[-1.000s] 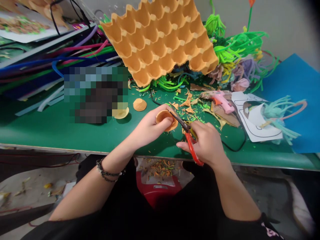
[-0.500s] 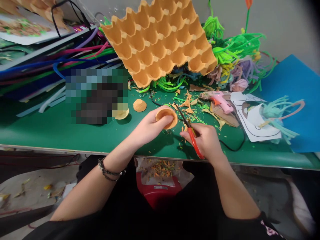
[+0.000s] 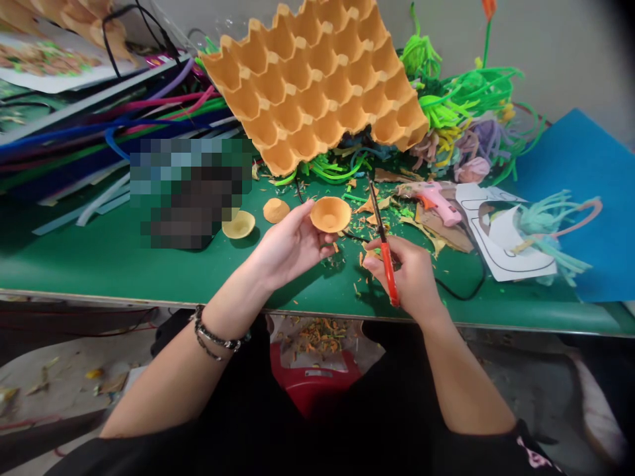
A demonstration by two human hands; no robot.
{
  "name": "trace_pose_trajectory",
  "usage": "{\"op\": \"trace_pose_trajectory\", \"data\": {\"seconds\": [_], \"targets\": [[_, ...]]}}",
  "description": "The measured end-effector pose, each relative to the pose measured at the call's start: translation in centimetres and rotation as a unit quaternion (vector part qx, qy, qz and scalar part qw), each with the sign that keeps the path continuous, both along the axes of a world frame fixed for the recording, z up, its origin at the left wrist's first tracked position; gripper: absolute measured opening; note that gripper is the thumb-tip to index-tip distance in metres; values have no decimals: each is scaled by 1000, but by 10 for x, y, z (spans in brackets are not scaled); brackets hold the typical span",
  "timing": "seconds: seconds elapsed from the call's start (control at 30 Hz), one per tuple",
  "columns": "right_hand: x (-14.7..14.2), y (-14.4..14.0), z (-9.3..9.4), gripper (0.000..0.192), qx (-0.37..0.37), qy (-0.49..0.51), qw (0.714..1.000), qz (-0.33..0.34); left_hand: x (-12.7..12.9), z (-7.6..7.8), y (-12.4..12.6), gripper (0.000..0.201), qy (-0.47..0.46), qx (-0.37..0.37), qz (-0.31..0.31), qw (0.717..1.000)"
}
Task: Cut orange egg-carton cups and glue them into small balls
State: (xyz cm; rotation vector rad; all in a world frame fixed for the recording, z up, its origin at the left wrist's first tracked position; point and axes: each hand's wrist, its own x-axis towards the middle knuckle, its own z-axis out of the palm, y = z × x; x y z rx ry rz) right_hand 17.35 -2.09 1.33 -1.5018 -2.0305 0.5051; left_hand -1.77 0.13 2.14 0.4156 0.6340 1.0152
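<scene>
My left hand [image 3: 292, 248] holds a small orange egg-carton cup [image 3: 331, 215] on its fingers, hollow side up, above the green table. In my right hand [image 3: 409, 271] is a pair of scissors [image 3: 387, 264] with red handles, its dark blades pointing away and looking closed. Left of the held cup, another cup [image 3: 276, 210] lies with its domed side up on the table. Beside that one sits a yellowish cup [image 3: 239, 225] with its hollow facing up.
A large orange egg tray [image 3: 317, 86] leans at the back. A pink glue gun [image 3: 436, 201], carton scraps [image 3: 372, 205], a white paper cutout [image 3: 501, 231] and blue sheet [image 3: 575, 198] lie to the right. Fuzzy stems [image 3: 163, 106] fill the back left.
My left thumb has come out of the cup, and the cup now rests on the fingers, tipped more upward. The scissors have turned more upright in my right hand.
</scene>
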Motion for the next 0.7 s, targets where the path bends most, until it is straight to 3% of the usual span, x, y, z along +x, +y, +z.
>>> {"op": "trace_pose_trajectory", "data": {"seconds": [0.17,0.3,0.53,0.7], "targets": [[0,0,2,48,9,9,999,30,2,-7,3,27,8,33,49,998],[2,-1,2,54,9,7,998,55,0,-13,1,24,52,108,65,991],[0,-1,1,70,8,-75,996,40,0,-11,-4,45,126,228,66,963],[-2,-1,0,66,86,-155,983,54,2,-11,-6,51,172,281,115,937]]}}
